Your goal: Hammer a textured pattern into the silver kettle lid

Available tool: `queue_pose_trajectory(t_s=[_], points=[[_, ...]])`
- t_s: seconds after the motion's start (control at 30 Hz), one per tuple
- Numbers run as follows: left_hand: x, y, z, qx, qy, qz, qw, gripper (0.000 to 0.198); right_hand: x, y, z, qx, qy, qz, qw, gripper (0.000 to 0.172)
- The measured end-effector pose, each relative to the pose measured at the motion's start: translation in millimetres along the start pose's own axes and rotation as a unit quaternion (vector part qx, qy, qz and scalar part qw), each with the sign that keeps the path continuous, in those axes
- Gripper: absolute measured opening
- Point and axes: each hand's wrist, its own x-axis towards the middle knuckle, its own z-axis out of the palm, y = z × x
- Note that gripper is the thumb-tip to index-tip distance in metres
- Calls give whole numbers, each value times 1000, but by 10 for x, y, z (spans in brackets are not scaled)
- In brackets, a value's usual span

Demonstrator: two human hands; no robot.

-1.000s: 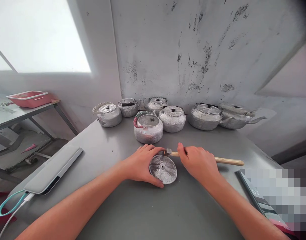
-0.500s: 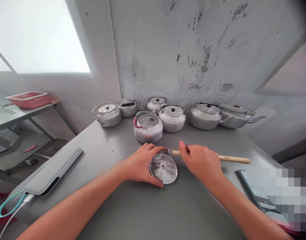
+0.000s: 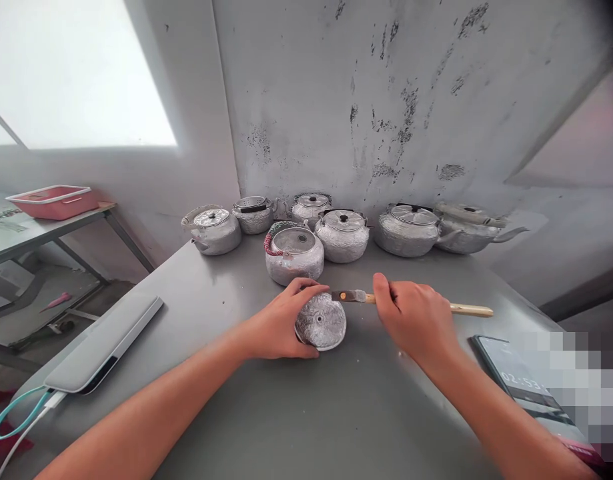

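Note:
Fingers and thumb of my left hand [image 3: 281, 323] grip the rim of a round, dented kettle lid [image 3: 322, 325] with a small hole in its middle. The lid is tilted over the grey table. My right hand [image 3: 417, 313] is wrapped round the wooden handle of a hammer [image 3: 350, 296], whose dark metal head is at the lid's far edge, close to my left fingertips. Whether the head touches the lid I cannot tell. Just beyond the lid stands a lidless kettle [image 3: 295, 261] with a red and green wrapped handle.
Several dented metal kettles [image 3: 342, 239] line the back of the table [image 3: 306, 427] by the wall. A white power bank [image 3: 103, 347] with cables lies at the left, a phone [image 3: 526, 387] at the right. A pink basket [image 3: 53, 202] sits on another table.
The hammer has turned, and its head now shows more fully above the lid. My right hand has shifted slightly right. The lid in my left hand has tilted a little and moved slightly up.

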Motion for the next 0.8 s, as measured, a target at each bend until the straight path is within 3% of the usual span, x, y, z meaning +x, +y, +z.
queue_pose_trajectory(t_s=[0.3,0.8], points=[[16,-28,-13,13,5,29,999,104,12,11,17,4,-3,-5,1000,26],[23,-35,-4,48,22,-34,998,96,9,-4,25,9,-8,-6,1000,27]])
